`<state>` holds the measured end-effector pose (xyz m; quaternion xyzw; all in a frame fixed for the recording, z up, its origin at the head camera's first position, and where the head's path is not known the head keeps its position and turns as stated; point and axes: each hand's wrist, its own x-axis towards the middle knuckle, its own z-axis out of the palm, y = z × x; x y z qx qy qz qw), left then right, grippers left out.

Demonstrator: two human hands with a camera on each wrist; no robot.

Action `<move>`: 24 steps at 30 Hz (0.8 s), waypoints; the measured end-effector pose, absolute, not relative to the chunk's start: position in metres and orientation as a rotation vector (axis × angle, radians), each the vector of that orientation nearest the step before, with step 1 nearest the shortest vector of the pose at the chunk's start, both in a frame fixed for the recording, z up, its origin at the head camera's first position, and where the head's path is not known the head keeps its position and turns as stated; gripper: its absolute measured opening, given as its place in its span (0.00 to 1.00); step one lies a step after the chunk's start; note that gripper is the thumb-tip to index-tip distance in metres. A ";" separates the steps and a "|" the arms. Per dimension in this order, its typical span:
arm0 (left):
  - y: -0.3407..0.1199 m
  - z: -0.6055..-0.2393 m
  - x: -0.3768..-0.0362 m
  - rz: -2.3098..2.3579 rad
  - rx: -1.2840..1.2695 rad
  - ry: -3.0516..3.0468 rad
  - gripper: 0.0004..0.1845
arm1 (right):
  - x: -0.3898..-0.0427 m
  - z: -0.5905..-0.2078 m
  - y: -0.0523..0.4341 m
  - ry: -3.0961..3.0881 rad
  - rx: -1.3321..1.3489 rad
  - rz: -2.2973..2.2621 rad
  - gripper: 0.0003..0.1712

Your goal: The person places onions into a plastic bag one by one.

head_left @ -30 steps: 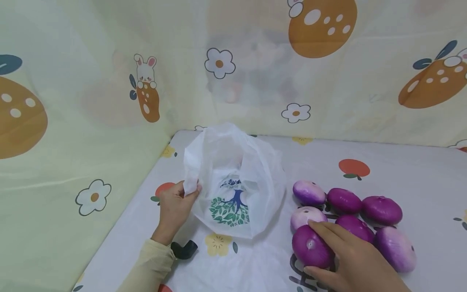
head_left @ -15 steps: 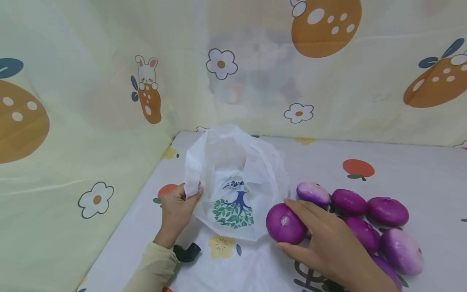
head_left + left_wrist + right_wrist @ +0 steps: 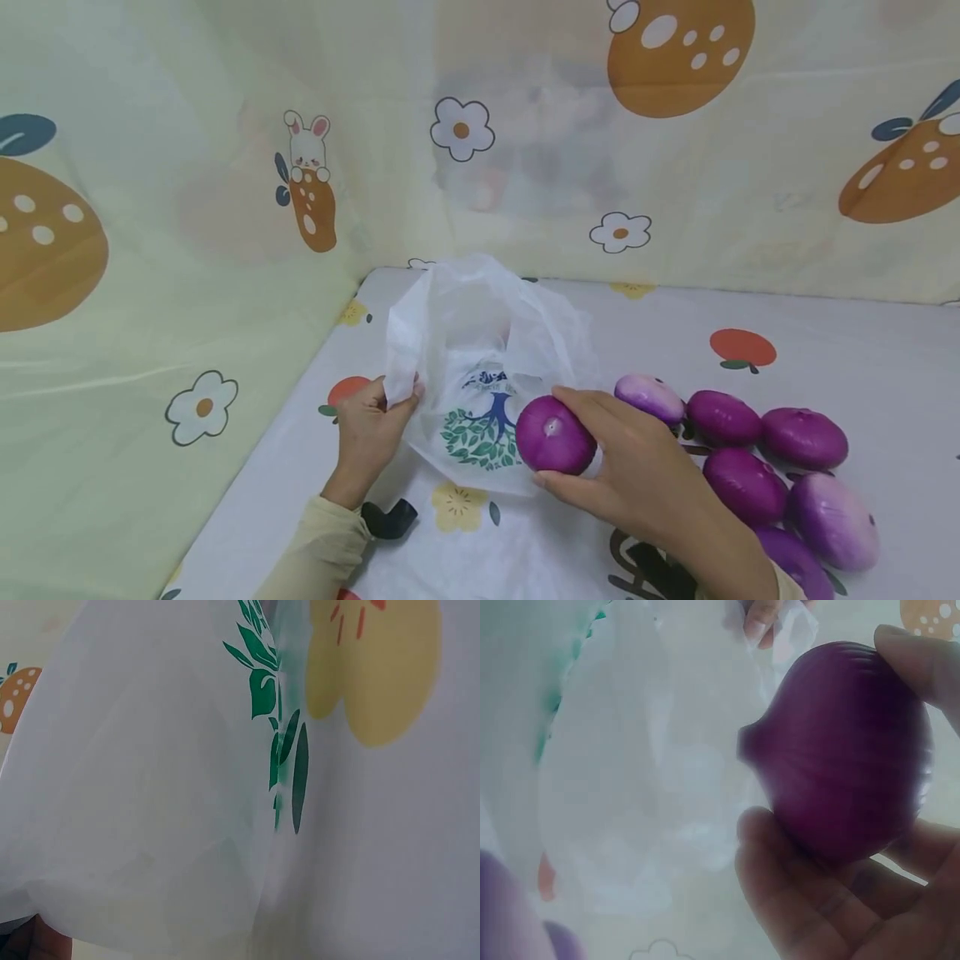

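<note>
My right hand [image 3: 600, 454] grips a purple onion [image 3: 555, 435] and holds it in front of the white plastic bag [image 3: 480, 350], just above the table. The bag has a green and blue tree print and stands with its mouth up. My left hand [image 3: 375, 417] pinches the bag's left edge. In the right wrist view the onion [image 3: 847, 750] sits between thumb and fingers, with the bag [image 3: 652, 750] behind it. The left wrist view shows only the bag's wall [image 3: 150, 787] close up.
Several more purple onions [image 3: 750, 450] lie in a cluster on the patterned tablecloth [image 3: 825, 350] right of the bag. A small black object [image 3: 390, 518] lies by my left wrist. Printed fabric walls [image 3: 187, 208] close in the back and left.
My right hand lifted one onion out of the cluster and carried it left to the front of the bag. The left hand kept its hold on the bag's edge.
</note>
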<state>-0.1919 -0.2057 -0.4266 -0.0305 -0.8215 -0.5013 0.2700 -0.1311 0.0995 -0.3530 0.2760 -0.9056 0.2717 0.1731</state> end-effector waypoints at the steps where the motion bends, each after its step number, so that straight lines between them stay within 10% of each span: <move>1: -0.206 -0.427 -0.192 -1.354 -0.084 -2.210 0.12 | -0.133 -0.353 0.097 -2.573 0.780 0.778 0.45; 24: -0.205 -0.427 -0.191 -1.346 -0.143 -2.173 0.10 | -0.167 -0.356 0.052 -2.549 0.788 0.957 0.43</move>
